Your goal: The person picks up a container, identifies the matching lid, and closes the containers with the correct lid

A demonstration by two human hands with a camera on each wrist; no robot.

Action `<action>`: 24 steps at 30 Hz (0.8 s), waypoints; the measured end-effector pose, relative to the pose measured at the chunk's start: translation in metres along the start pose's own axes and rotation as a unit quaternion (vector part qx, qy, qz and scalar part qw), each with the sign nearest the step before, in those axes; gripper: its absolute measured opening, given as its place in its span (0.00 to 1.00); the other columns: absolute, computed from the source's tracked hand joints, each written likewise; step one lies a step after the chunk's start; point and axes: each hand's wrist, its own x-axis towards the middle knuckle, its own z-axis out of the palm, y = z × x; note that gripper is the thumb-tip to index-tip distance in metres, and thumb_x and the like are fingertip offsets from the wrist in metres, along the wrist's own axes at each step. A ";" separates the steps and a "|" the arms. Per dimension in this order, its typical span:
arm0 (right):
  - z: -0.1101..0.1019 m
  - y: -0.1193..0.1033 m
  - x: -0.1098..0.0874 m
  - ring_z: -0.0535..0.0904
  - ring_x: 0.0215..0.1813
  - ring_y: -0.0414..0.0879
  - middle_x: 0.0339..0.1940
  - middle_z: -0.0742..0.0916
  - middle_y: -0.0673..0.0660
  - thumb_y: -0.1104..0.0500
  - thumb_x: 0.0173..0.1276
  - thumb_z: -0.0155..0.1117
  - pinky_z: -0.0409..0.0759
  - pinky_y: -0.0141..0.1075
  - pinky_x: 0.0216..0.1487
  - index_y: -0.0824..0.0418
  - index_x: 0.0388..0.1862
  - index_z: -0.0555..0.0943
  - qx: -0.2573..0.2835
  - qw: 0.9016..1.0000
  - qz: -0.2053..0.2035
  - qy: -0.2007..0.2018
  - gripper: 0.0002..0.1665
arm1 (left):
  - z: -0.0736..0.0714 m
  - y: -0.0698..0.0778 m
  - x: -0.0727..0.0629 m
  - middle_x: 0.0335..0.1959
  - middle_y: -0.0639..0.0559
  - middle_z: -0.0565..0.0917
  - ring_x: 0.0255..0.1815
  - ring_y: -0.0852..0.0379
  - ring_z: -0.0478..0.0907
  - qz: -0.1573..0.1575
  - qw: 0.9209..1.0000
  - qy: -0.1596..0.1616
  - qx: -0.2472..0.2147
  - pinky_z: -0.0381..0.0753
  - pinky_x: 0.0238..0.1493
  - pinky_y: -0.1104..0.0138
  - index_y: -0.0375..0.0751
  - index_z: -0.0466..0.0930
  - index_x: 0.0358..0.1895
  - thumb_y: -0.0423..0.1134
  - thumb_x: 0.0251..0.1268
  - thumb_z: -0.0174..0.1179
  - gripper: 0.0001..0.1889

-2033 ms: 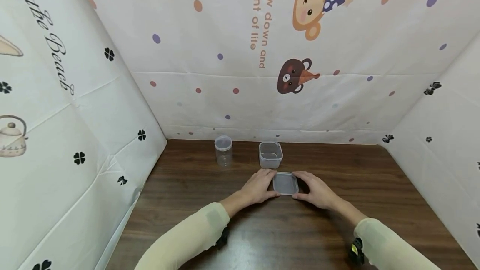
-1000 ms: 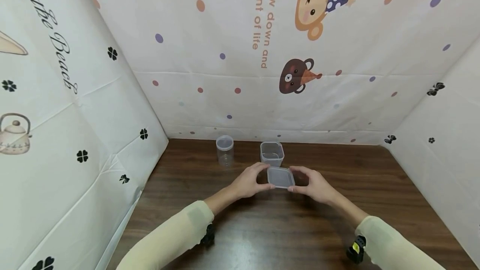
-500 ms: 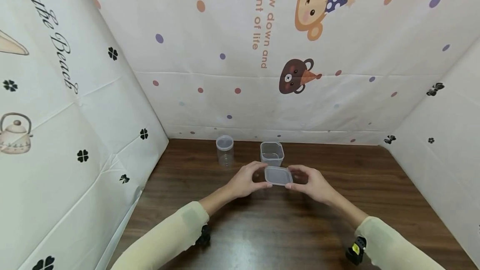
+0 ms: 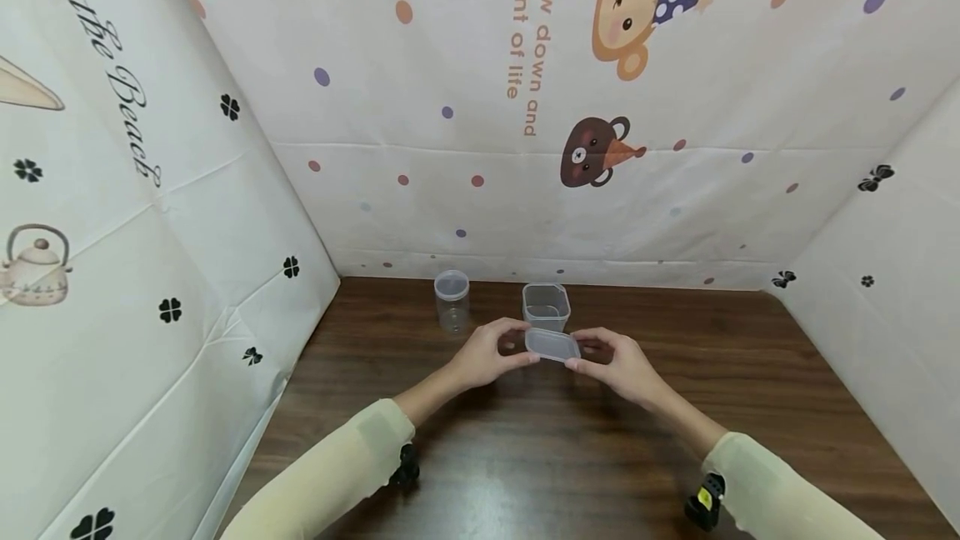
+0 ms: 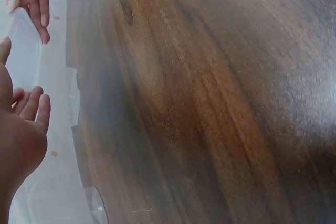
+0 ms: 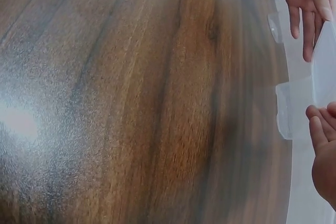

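Between my two hands is a translucent rounded-square plastic lid, raised above the table and tilted. My left hand pinches its left edge with thumb and fingers. The opposite edge is pinched by my right hand. Just behind the lid stands a clear square plastic container without a cover, its lower front partly hidden. In the left wrist view the lid spans the gap between both hands; the right wrist view shows the lid at its right edge.
A clear round jar with its cap on stands left of the container. The brown wood-grain table meets a printed white cloth wall at the back, with more cloth on both sides.
Both hands have lifted the lid from near the table, carried it slightly left and toward the container, and tilted it further. The container and jar stay in place.
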 end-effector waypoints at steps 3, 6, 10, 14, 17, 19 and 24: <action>0.000 -0.001 0.001 0.85 0.61 0.59 0.61 0.87 0.63 0.54 0.70 0.79 0.86 0.48 0.58 0.64 0.65 0.82 0.012 1.000 -0.003 0.003 0.29 | 0.000 0.000 -0.001 0.67 0.49 0.82 0.64 0.54 0.82 -0.004 1.000 -0.001 -0.008 0.82 0.62 0.67 0.38 0.79 0.70 0.51 0.71 0.72 0.31; 0.000 0.000 0.002 0.85 0.62 0.59 0.62 0.87 0.63 0.54 0.70 0.78 0.85 0.51 0.61 0.65 0.66 0.82 0.018 1.000 -0.006 0.005 0.29 | 0.001 -0.001 -0.002 0.68 0.47 0.82 0.64 0.52 0.82 -0.010 1.000 0.002 -0.019 0.83 0.62 0.67 0.36 0.78 0.70 0.51 0.73 0.71 0.31; 0.001 0.002 0.003 0.85 0.62 0.57 0.62 0.87 0.62 0.53 0.71 0.77 0.84 0.49 0.62 0.66 0.65 0.82 0.016 1.000 -0.006 0.007 0.30 | 0.002 -0.002 -0.003 0.67 0.43 0.82 0.64 0.49 0.83 -0.009 0.999 0.008 -0.040 0.83 0.62 0.63 0.32 0.78 0.69 0.49 0.74 0.70 0.30; 0.004 0.003 0.002 0.86 0.61 0.56 0.61 0.87 0.61 0.52 0.72 0.77 0.85 0.45 0.61 0.65 0.65 0.82 0.011 1.000 -0.015 0.008 0.28 | 0.000 -0.002 -0.003 0.66 0.44 0.83 0.63 0.49 0.84 -0.009 0.999 0.014 -0.047 0.84 0.62 0.63 0.33 0.79 0.68 0.45 0.73 0.71 0.27; 0.005 0.001 0.001 0.86 0.59 0.54 0.60 0.87 0.60 0.52 0.71 0.77 0.85 0.42 0.60 0.64 0.64 0.83 0.011 1.000 -0.015 0.011 0.27 | 0.000 -0.003 -0.003 0.64 0.46 0.84 0.63 0.51 0.84 -0.008 0.999 0.018 -0.048 0.84 0.61 0.65 0.34 0.81 0.67 0.44 0.72 0.72 0.26; 0.006 0.001 0.001 0.87 0.58 0.53 0.59 0.88 0.59 0.52 0.71 0.78 0.85 0.39 0.59 0.64 0.63 0.84 0.013 1.000 -0.011 0.016 0.27 | 0.000 -0.002 -0.003 0.64 0.46 0.84 0.64 0.52 0.83 -0.007 0.998 0.019 -0.051 0.84 0.60 0.65 0.34 0.81 0.66 0.44 0.72 0.72 0.26; 0.007 -0.001 0.002 0.87 0.56 0.49 0.57 0.88 0.59 0.53 0.71 0.77 0.86 0.34 0.56 0.63 0.60 0.85 0.024 0.999 -0.008 0.025 0.24 | 0.000 -0.005 -0.006 0.63 0.44 0.85 0.64 0.49 0.83 -0.005 0.998 0.026 -0.062 0.84 0.60 0.63 0.33 0.82 0.66 0.43 0.71 0.73 0.26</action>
